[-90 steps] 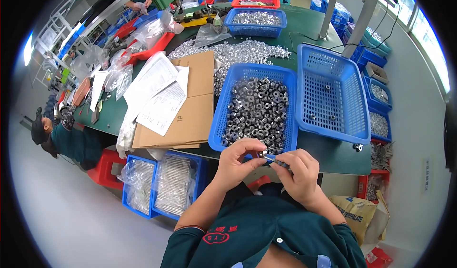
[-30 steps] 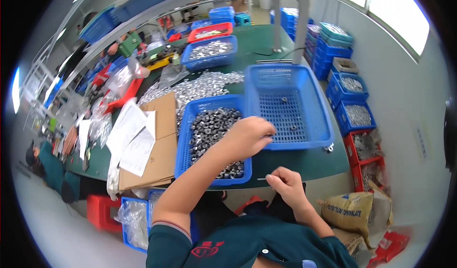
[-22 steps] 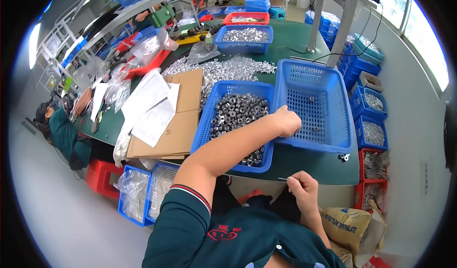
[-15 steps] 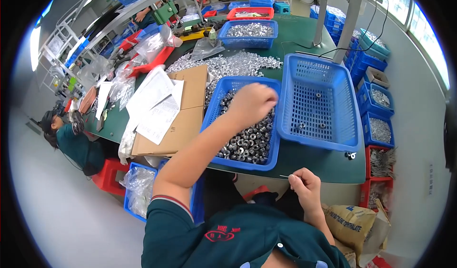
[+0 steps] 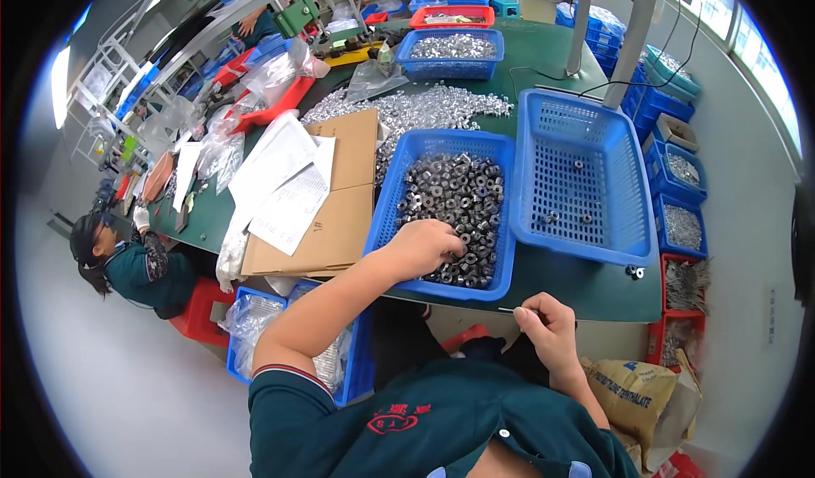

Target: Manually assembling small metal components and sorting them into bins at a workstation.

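Note:
My left hand [image 5: 423,249] reaches into the near-left blue basket [image 5: 506,249], its curled fingers down among many small dark metal rings [image 5: 454,189]. The fingertips touch the rings, but what is between them is hidden. At the table's front edge, my right hand [image 5: 548,332] is closed in a pinch on a thin pale rod [image 5: 507,310], whose end points left. A second blue basket [image 5: 525,223] stands just right of the first, with a few rings [image 5: 578,165] lying on its bottom.
Small shiny metal parts [image 5: 424,109] are heaped behind the baskets. Cardboard [image 5: 352,215] and papers [image 5: 289,189] lie on the left. Two loose rings [image 5: 635,272] sit at the table's right front. A person [image 5: 140,266] sits at far left; stacked bins [image 5: 679,172] stand at right.
My left hand has come down and nearer, from above the first basket's right side into the rings. My right hand keeps its pinch on the rod. The view has shifted slightly.

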A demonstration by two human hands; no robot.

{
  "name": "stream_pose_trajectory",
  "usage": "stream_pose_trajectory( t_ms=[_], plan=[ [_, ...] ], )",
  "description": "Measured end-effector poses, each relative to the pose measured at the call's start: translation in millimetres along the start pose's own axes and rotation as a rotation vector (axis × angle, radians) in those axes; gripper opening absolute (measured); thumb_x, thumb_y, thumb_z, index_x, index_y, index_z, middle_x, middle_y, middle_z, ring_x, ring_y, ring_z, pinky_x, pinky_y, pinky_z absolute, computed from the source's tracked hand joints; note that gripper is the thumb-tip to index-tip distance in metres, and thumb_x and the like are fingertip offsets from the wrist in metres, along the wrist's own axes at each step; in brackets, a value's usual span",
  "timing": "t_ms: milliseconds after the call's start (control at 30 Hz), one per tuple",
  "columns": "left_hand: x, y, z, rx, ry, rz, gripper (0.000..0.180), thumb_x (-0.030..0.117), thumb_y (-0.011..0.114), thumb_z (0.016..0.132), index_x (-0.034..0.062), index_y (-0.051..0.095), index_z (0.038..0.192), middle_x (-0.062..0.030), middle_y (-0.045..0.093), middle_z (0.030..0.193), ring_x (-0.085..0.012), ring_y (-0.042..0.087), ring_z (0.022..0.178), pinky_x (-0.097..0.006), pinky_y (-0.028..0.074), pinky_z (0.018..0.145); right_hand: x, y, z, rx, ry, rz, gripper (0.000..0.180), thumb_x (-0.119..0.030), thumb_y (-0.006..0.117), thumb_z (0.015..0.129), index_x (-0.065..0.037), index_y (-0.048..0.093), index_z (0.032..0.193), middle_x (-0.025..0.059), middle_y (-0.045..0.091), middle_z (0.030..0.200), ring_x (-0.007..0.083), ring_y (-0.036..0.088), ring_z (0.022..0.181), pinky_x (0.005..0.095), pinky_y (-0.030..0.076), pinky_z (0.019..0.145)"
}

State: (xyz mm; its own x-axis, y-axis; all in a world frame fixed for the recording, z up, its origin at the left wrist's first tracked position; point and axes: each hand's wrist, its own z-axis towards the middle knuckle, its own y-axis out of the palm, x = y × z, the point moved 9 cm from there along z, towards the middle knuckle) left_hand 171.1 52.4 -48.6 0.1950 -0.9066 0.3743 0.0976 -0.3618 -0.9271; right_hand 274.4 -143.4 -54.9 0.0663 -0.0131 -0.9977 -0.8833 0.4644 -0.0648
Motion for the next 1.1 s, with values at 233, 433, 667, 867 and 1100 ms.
stream_pose_trajectory(
  t_ms=[233,433,667,867,1100],
  plan=[
    [-13,-24,-7,0.140,-0.150,-0.319,0.014,0.008,0.069,0.083,0.0020,0.063,0.093,-0.0107,0.066,0.090,-0.0247,0.066,0.087,-0.036,0.052,0.076,-23,5,4,-0.006,-0.031,-0.080,0.017,-0.012,0.069,0.090,0.000,0.061,0.080,-0.0049,0.054,0.066,0.0023,0.042,0.060,0.0212,0.034,0.053],
    [-11,-17,-24,0.266,-0.332,-1.179,0.013,0.001,0.061,0.093,0.0010,0.055,0.105,-0.0066,0.066,0.097,-0.0139,0.069,0.084,-0.025,0.054,0.071,-40,12,13,0.022,-0.133,-0.135,0.015,-0.009,0.071,0.087,0.001,0.062,0.081,-0.0037,0.054,0.065,0.0026,0.044,0.060,0.0212,0.036,0.053],
    [34,-16,-51,0.459,-0.215,-1.003,0.020,-0.007,0.070,0.085,0.0011,0.062,0.102,-0.0063,0.066,0.105,-0.0095,0.064,0.089,-0.024,0.052,0.076,-78,29,22,0.078,-0.466,-0.322,0.018,-0.008,0.080,0.077,-0.002,0.064,0.080,0.0064,0.057,0.066,0.0158,0.055,0.054,0.0272,0.043,0.050],
    [48,-25,-62,0.555,-0.148,-0.805,0.019,-0.006,0.071,0.081,0.0012,0.065,0.098,-0.0078,0.067,0.100,-0.0154,0.065,0.088,-0.028,0.053,0.076,-79,41,21,0.072,-0.521,-0.401,0.019,-0.007,0.081,0.075,-0.003,0.063,0.079,0.0062,0.057,0.065,0.0171,0.056,0.053,0.0280,0.044,0.048],
    [60,-35,-67,0.568,-0.066,-0.665,0.022,-0.005,0.071,0.076,0.0032,0.065,0.096,-0.0092,0.067,0.097,-0.0228,0.066,0.086,-0.031,0.053,0.075,-93,48,13,0.077,-0.643,-0.574,0.018,-0.005,0.079,0.071,-0.004,0.062,0.079,0.0071,0.059,0.067,0.0225,0.056,0.056,0.0329,0.044,0.051]
  ],
)
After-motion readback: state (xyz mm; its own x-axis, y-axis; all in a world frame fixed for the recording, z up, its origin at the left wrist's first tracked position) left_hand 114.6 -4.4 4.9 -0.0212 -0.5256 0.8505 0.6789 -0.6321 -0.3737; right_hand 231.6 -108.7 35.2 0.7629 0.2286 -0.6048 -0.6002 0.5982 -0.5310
